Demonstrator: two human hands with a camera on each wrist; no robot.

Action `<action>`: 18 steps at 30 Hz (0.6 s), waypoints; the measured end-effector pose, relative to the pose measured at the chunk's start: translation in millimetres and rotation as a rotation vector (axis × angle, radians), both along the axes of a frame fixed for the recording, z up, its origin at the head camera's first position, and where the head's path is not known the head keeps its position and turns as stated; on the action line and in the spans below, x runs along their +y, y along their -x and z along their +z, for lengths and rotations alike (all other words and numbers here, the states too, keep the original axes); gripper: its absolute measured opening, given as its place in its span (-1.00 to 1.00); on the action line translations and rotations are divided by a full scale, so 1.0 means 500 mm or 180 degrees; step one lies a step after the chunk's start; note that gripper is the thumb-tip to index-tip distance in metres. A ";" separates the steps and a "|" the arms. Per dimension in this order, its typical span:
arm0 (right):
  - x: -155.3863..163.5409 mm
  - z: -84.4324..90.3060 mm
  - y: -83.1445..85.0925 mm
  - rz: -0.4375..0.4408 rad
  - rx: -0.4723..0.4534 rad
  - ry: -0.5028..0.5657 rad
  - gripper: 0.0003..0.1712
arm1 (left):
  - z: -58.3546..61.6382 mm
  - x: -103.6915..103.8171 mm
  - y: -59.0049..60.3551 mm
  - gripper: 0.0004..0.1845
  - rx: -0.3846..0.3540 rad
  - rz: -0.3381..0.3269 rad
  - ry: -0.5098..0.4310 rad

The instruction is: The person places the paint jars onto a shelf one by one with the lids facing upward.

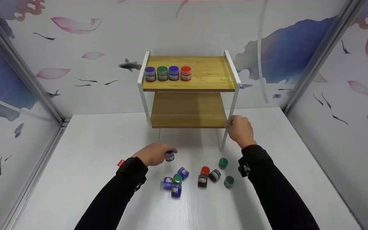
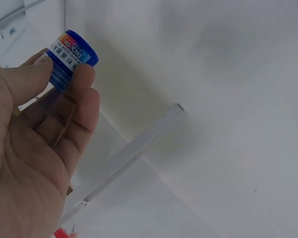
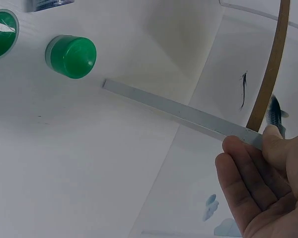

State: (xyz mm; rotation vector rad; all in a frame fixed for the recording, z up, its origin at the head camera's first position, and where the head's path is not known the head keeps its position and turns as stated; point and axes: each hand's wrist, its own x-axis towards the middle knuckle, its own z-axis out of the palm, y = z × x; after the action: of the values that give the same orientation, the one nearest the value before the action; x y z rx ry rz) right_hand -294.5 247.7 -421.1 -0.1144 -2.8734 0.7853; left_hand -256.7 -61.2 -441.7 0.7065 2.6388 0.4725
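Head cam, L hand pinching jar, room around, R hand gripping rack leg nr shelf edge

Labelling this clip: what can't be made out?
Head: label wording on the small round blue plastic jar in the left hand; too small.
Head: part of the white straight shelf leg, covered by the right hand.
Left wrist: red object, cut off by bottom edge.
Right wrist: most of a dark labelled jar, cut off by top edge.
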 end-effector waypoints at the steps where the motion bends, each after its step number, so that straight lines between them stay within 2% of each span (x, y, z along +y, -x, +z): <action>1: 0.001 0.001 0.000 -0.0016 -0.0005 0.0010 -0.80 | 0.006 0.003 0.001 -0.65 -0.0011 0.0008 -0.0008; 10: 0.004 0.006 0.000 0.0017 -0.0143 0.0041 -0.78 | 0.046 0.027 0.005 -0.65 0.0032 -0.0024 0.0040; 18: 0.004 0.004 -0.003 0.0032 -0.0038 0.0125 -0.77 | 0.058 0.043 -0.001 -0.64 0.0140 -0.0142 0.0062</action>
State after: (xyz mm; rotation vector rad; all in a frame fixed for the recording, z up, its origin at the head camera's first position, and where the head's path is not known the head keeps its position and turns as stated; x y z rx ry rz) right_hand -292.9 249.9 -419.4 -0.1101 -2.8727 0.8462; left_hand -256.4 -39.8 -412.6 0.7766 2.6588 0.4228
